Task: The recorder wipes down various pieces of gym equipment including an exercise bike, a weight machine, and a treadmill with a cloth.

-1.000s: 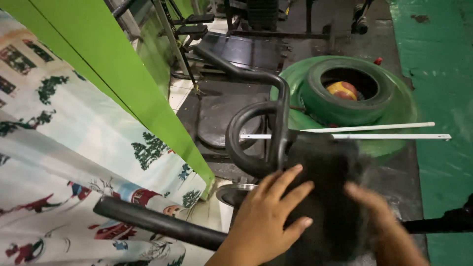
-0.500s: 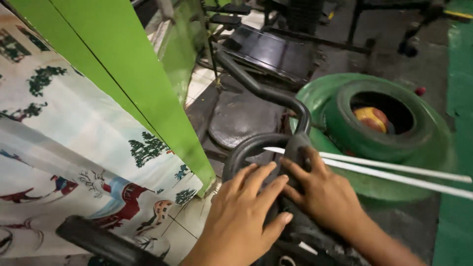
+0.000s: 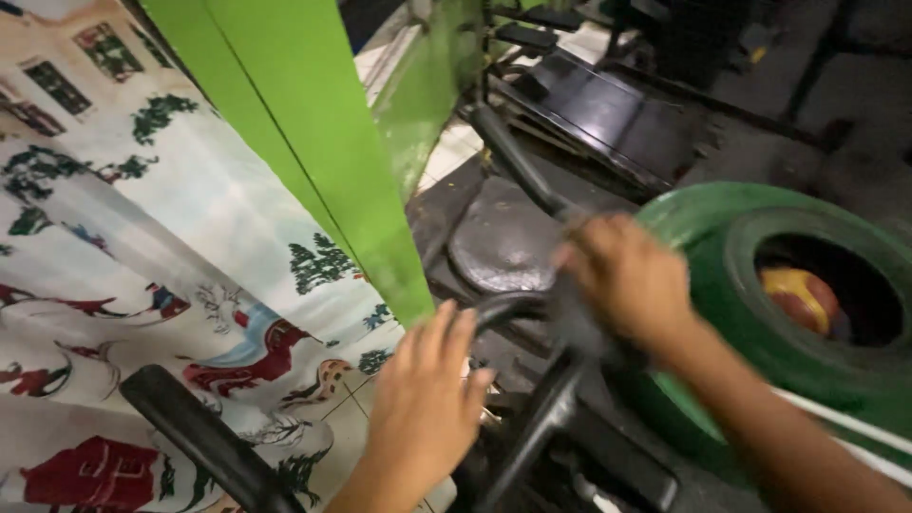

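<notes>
**Inspector:** Location of the black curved handlebar (image 3: pixel 518 309)?

**Assistant:** Lower centre of the frame, beside the green tyre (image 3: pixel 722 237) holding a red and yellow ball (image 3: pixel 798 294).

**Inspector:** Hands?

**Assistant:** The right hand (image 3: pixel 627 280) is clenched over the handlebar's upper bend, though blurred. The left hand (image 3: pixel 423 404) is released, fingers spread, just beside the loop.

**Inspector:** Handling?

**Assistant:** Judged stiff, metal, fairly heavy and fixed to the frame; the curved tube offers the firmest hold. A printed cloth (image 3: pixel 142 266) lies at left.

A green panel (image 3: pixel 313 142) stands beside a printed curtain (image 3: pixel 123 247), above pale floor tiles (image 3: pixel 456 152) and dark concrete floor (image 3: pixel 855 133).
</notes>
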